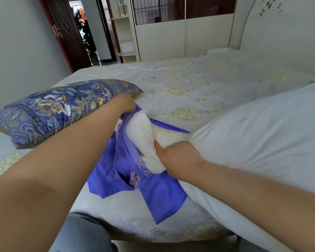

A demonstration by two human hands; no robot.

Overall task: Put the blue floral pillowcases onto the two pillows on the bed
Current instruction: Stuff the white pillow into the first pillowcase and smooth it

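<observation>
Bunching the white pillow's (253, 135) end in its grip, the right hand (178, 157) narrows it for entry, while the left hand (125, 104) pinches the blue pillowcase (153, 193) mouth open on the bed (198, 82)

A pillow already dressed in a blue floral pillowcase (62, 108) is lying flat on the bed at about nine o'clock, its paisley border facing the viewer. A bare white pillow (253, 142) is stretching from the centre out toward three o'clock, its near corner bunched into a narrow end. That end is sitting inside the mouth of a second pillowcase (158, 193), turned so its plain violet-blue inside is showing, with a sliver of floral print at the opening. This case is lying crumpled at the bed's near edge, around six o'clock.
</observation>
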